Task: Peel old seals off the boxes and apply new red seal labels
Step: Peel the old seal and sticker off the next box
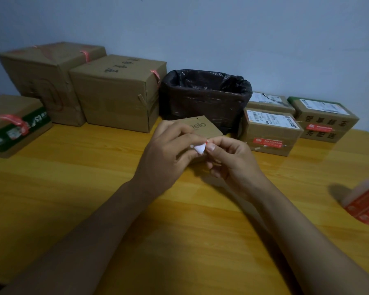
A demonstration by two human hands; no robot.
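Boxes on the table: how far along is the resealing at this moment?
Done, apparently: two small boxes at right carry flat red labels. In hand: both hands pinch a peeled seal over the small box. Left: three boxes at left show crumpled red seals.

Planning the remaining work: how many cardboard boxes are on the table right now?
7: two large at back left, a green-banded one far left, a small one behind the hands, three right of the black-lined bin. Others may be hidden.
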